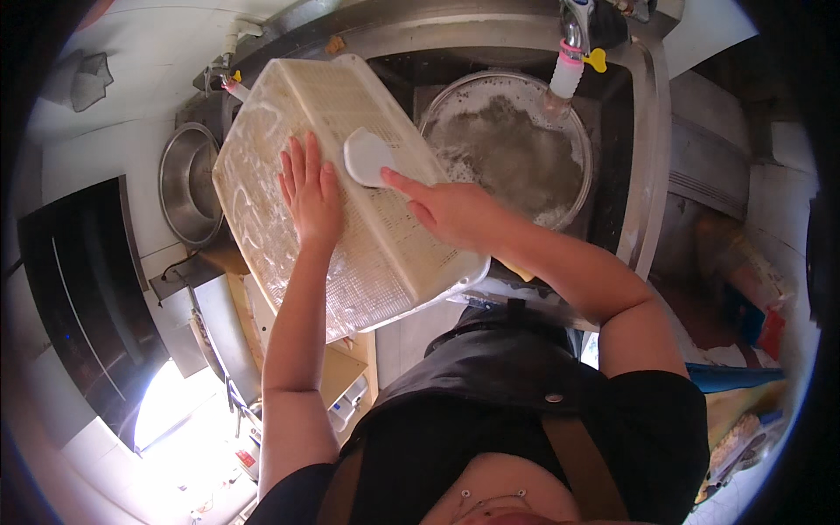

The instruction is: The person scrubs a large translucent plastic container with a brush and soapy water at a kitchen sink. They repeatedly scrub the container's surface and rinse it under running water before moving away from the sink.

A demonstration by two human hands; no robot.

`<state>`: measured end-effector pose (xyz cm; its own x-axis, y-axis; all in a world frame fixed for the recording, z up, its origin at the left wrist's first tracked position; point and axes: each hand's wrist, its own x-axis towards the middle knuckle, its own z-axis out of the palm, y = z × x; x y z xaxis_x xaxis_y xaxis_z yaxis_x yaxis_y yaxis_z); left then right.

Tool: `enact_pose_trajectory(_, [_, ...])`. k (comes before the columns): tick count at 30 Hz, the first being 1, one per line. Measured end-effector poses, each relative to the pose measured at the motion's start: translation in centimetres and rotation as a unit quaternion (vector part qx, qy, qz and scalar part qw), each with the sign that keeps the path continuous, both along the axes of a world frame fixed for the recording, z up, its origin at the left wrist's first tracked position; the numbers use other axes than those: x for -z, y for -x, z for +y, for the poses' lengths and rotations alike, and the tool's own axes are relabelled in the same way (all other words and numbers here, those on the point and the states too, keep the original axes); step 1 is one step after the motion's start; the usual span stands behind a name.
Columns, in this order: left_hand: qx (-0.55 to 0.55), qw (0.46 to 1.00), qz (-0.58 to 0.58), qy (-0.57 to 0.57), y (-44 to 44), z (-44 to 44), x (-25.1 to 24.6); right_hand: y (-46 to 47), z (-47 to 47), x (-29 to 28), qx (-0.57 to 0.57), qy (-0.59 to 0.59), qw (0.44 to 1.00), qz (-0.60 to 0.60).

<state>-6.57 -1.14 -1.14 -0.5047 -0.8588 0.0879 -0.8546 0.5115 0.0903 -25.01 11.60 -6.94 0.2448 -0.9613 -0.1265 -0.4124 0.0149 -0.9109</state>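
A large cream plastic basket point(387, 243) with slotted walls lies overturned and tilted over the left part of the sink, its base wet and streaked with suds. My left hand point(311, 197) rests flat on that base with the fingers spread. In my right hand point(453, 210) is a white scrubbing brush point(369, 157), pressed on the basket near the edge between base and side wall; its underside is hidden. Right of the basket, a round metal basin point(508, 147) holds cloudy, foamy water.
A faucet with a ribbed white hose point(566, 75) ends over the basin. The steel sink rim point(646, 151) curves round the right. A steel bowl point(191, 184) stands at the left, near a second tap point(216, 73). Something yellow point(516, 269) shows below my right forearm.
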Motion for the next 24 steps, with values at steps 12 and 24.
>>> enact_pose_trajectory(12, [0.018, 1.000, 0.011, 0.011, -0.4, 0.3, -0.1, -0.3, 4.5, -1.5, 0.018, -0.087, 0.996, -0.003])
enact_pose_trajectory(24, [0.009, 1.000, -0.017, 0.019, -0.9, -0.1, 0.3, -0.8, 4.2, -0.1, 0.077, -0.067, 0.994, 0.031])
